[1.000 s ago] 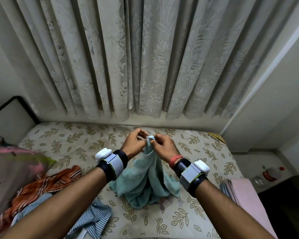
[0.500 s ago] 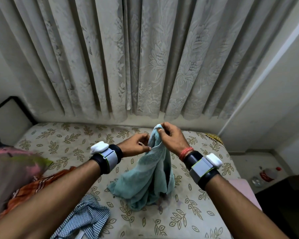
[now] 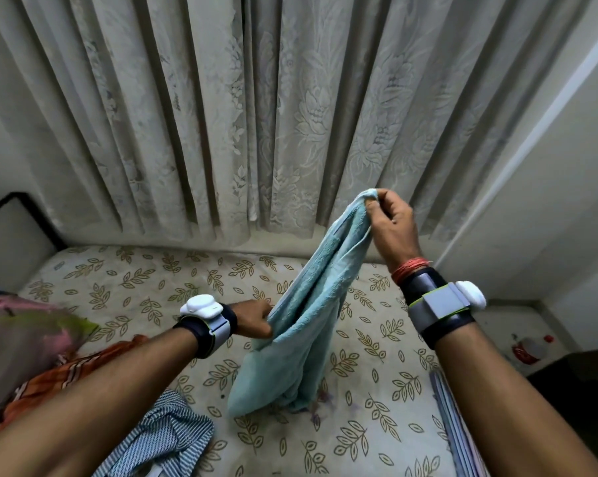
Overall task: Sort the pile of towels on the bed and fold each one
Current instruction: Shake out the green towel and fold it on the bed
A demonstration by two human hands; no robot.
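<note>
Listing from the head view, the only 1 supplied.

Item 1: light blue terry towel [image 3: 311, 321]. It hangs lengthwise over the bed, and its lower end is bunched on the leaf-printed cream bedsheet [image 3: 146, 280].

Item 2: right hand [image 3: 392, 225]. It is raised high, thumb and fingers pinching the towel's top corner. We judge the height lets the cloth fall straight.

Item 3: left hand [image 3: 253, 318]. It is low and curled round the towel's side edge midway down, with the fingertips hidden by fabric. We judge it is placed to find the next corner.

Item 4: the unsorted pile at lower left, made up of a blue-and-white striped cloth [image 3: 163, 438] and an orange checked cloth [image 3: 67, 370]. Both are crumpled and lie apart from the towel.

Item 5: flat stack of pinkish folded cloth [image 3: 452, 425] at the right edge. We take these to be finished pieces.

Step in hand: the 2 hands are opening the towel out, and no fold has yet begun.
</note>
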